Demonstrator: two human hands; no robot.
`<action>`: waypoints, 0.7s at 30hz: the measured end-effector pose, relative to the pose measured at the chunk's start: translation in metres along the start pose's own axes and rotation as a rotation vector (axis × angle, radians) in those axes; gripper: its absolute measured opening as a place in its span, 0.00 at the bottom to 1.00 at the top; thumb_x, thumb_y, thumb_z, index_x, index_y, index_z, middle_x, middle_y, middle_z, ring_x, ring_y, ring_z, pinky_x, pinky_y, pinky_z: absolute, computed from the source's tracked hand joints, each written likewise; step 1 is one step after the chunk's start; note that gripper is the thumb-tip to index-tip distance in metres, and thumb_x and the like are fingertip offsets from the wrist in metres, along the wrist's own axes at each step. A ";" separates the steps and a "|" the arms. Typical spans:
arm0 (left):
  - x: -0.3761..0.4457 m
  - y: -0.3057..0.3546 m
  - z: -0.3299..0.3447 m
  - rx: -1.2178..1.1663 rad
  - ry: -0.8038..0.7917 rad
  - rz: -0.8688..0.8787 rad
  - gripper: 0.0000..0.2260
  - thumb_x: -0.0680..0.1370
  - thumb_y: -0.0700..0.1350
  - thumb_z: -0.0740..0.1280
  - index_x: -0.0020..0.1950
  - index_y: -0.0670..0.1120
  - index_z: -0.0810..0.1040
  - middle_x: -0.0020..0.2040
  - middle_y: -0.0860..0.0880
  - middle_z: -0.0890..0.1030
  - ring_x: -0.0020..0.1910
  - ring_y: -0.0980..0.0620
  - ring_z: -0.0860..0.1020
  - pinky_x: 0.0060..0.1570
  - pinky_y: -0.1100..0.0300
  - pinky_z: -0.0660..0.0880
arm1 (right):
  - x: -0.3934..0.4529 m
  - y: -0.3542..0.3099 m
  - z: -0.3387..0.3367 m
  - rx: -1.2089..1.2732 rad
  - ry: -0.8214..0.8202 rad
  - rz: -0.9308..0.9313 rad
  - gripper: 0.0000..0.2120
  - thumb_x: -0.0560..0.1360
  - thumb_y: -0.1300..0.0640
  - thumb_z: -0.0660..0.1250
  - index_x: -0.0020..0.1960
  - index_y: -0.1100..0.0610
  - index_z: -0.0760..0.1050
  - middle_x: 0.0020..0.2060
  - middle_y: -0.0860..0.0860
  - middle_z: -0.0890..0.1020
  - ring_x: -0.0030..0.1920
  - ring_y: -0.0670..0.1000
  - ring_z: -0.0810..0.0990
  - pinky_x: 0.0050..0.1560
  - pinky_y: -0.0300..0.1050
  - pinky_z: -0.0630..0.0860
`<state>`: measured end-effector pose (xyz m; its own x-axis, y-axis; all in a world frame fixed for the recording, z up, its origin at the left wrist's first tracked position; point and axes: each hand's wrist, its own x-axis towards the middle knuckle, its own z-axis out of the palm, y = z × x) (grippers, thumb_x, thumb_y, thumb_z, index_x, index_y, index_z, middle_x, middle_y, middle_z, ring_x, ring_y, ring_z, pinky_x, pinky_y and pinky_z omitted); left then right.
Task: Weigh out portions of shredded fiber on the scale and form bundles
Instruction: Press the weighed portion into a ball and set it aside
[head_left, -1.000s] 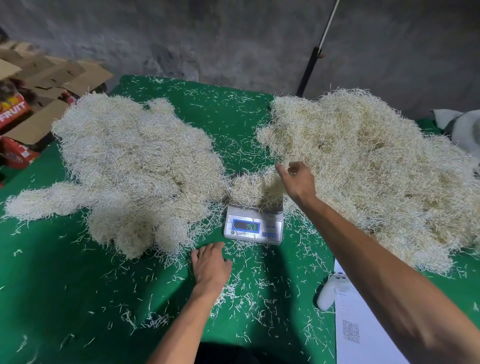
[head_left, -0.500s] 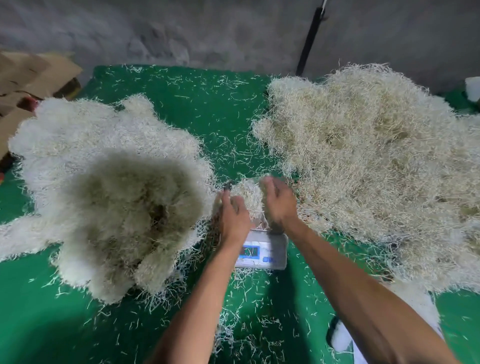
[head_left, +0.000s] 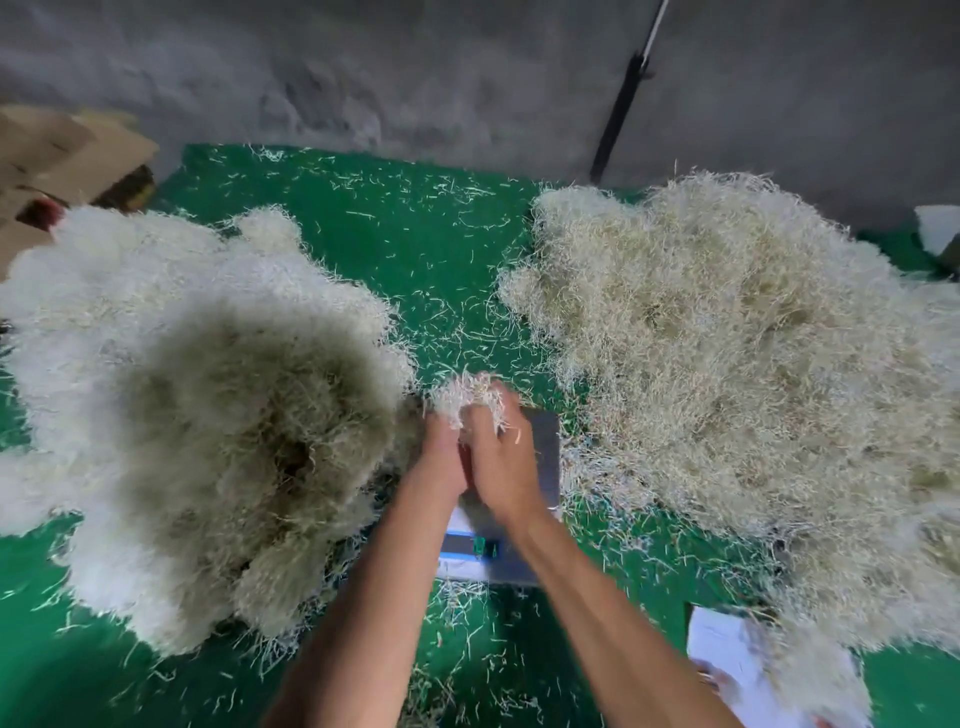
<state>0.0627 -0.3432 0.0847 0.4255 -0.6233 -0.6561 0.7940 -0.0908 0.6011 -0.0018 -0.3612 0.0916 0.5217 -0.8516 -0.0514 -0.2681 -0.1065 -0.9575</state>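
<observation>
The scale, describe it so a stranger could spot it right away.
On the green table, look in the gap between the two big fiber piles. The scale sits there under both hands, the only flat grey metal thing, with a small lit display at its near edge.

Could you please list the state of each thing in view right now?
Left hand: gripping the fiber portion.
Right hand: gripping the same portion.
Fiber portion: gathered between both hands, above the scale.
Scale: switched on, reading blurred.
Left fiber pile: heaped.
Right fiber pile: spread loosely.
</observation>
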 end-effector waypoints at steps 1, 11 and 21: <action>-0.008 0.005 0.002 0.038 -0.039 0.001 0.30 0.86 0.61 0.45 0.76 0.43 0.69 0.71 0.43 0.74 0.71 0.42 0.73 0.70 0.50 0.69 | 0.000 -0.006 -0.001 0.001 0.011 -0.003 0.19 0.77 0.30 0.58 0.62 0.36 0.75 0.69 0.46 0.76 0.71 0.50 0.70 0.76 0.55 0.62; -0.054 0.042 -0.009 0.108 -0.014 0.424 0.16 0.85 0.47 0.51 0.42 0.50 0.73 0.34 0.51 0.79 0.31 0.58 0.78 0.31 0.65 0.75 | -0.016 -0.032 0.024 0.086 -0.053 -0.324 0.23 0.82 0.41 0.61 0.72 0.50 0.76 0.70 0.47 0.78 0.71 0.42 0.74 0.75 0.44 0.68; -0.035 0.072 -0.050 0.048 -0.032 0.395 0.26 0.86 0.55 0.54 0.73 0.36 0.70 0.66 0.40 0.76 0.65 0.55 0.75 0.69 0.63 0.68 | 0.005 -0.056 0.061 0.125 -0.044 -0.215 0.10 0.82 0.41 0.64 0.49 0.46 0.78 0.42 0.43 0.83 0.39 0.43 0.82 0.41 0.42 0.79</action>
<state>0.1267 -0.2890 0.1285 0.6794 -0.6416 -0.3560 0.5506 0.1250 0.8254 0.0652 -0.3277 0.1273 0.5911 -0.7930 0.1476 -0.0462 -0.2160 -0.9753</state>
